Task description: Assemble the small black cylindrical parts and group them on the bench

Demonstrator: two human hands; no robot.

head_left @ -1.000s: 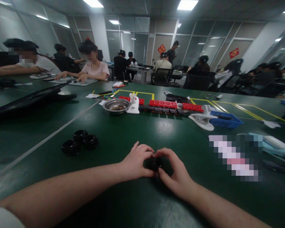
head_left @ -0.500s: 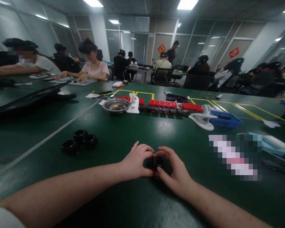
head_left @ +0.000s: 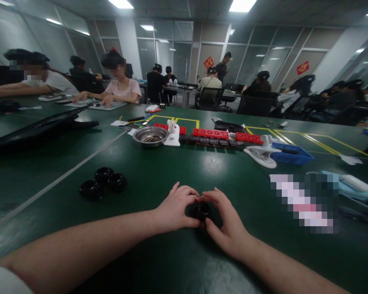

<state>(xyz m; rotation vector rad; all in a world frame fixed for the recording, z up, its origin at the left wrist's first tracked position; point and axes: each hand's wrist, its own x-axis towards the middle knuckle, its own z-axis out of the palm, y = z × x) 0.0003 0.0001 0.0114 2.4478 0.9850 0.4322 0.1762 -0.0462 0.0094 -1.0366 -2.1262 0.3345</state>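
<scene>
My left hand (head_left: 179,206) curves around the left side of a small black round part (head_left: 203,210) with a hole in its top, low over the green table (head_left: 153,261). On the part's right side is my right hand (head_left: 227,222), its fingers curled round it and its thumb at the near side. The fingertips of both hands meet behind the part. Three black rings lie together to the left: one at the back (head_left: 103,174), one at the right (head_left: 117,181) and one at the front (head_left: 90,189).
Further back stand a metal bowl (head_left: 150,136) of small pieces, a white clamp (head_left: 172,134), red blocks (head_left: 210,134), another white clamp (head_left: 262,155) and a blue tray (head_left: 294,157). A black panel (head_left: 39,128) lies at the left. Several people sit beyond.
My right thumb and fingers have shifted slightly around the black part. My left hand and the three rings have stayed where they were.
</scene>
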